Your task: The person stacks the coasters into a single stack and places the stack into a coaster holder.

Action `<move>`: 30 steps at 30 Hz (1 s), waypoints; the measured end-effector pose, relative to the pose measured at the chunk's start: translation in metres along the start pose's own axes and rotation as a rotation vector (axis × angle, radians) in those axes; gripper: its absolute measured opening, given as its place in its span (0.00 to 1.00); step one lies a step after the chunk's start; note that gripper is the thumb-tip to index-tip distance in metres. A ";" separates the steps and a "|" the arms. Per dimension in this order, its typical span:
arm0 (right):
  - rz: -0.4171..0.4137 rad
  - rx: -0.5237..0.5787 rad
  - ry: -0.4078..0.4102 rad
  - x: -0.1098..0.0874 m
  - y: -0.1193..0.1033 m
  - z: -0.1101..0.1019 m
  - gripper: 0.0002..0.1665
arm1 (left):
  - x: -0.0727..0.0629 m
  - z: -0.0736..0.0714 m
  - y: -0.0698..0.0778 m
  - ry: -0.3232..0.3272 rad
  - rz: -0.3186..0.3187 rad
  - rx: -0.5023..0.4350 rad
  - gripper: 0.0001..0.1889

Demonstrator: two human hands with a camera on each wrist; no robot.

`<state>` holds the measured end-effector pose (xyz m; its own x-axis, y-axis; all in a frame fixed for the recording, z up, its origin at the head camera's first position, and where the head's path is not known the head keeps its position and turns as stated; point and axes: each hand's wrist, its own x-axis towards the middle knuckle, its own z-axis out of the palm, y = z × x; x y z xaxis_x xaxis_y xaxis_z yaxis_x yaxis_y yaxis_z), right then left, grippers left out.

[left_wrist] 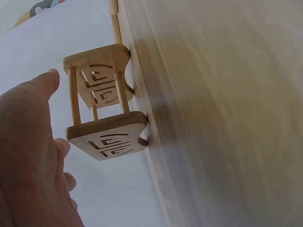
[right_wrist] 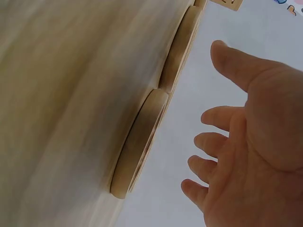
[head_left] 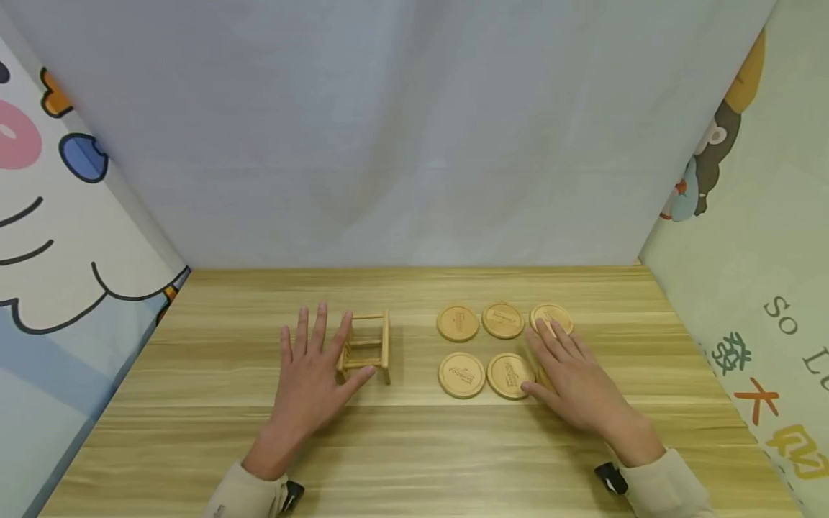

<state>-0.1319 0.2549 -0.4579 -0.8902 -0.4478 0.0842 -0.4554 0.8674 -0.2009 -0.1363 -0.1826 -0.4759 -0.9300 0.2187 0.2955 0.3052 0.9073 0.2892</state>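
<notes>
A small bamboo holder (head_left: 386,347) with slatted, carved sides and round rods stands on the table at left centre. Over its left side my left hand (head_left: 312,385) is spread, fingers straight, holding nothing. In the left wrist view a gap shows between the thumb and the holder (left_wrist: 106,137). To the right, several round wooden coasters (head_left: 458,324) with engraved tops lie flat in two rows. My right hand (head_left: 579,385) hovers over the right end of these rows and partly covers them. The right wrist view shows its fingers loosely extended, apart from the nearest coaster (right_wrist: 139,142).
The light wood-grain table (head_left: 414,460) ends at a grey cloth backdrop (head_left: 414,144). Printed panels rise at both sides, a cartoon one (head_left: 71,216) on the left and a pale green one (head_left: 745,273) with lettering on the right.
</notes>
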 end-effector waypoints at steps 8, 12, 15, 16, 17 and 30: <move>-0.005 0.001 0.005 -0.001 0.000 0.002 0.50 | 0.001 -0.001 0.001 -0.025 -0.010 0.001 0.51; -0.008 -0.001 0.018 -0.003 0.003 0.003 0.50 | 0.001 0.001 0.001 -0.005 0.002 -0.005 0.51; -0.010 0.005 0.024 -0.003 0.004 0.003 0.50 | 0.001 0.001 0.002 -0.004 0.001 -0.007 0.51; -0.011 0.006 0.025 -0.004 0.004 0.003 0.50 | 0.001 0.000 0.002 -0.011 -0.007 -0.011 0.51; -0.010 0.006 0.025 -0.004 0.005 0.003 0.50 | 0.001 0.000 0.003 -0.016 -0.016 -0.018 0.51; 0.001 0.016 0.025 -0.006 0.011 0.005 0.49 | 0.003 0.001 0.004 -0.127 -0.167 -0.137 0.51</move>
<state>-0.1313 0.2657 -0.4653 -0.8911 -0.4408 0.1081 -0.4539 0.8643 -0.2168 -0.1383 -0.1779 -0.4742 -0.9855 0.1211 0.1185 0.1619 0.8795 0.4475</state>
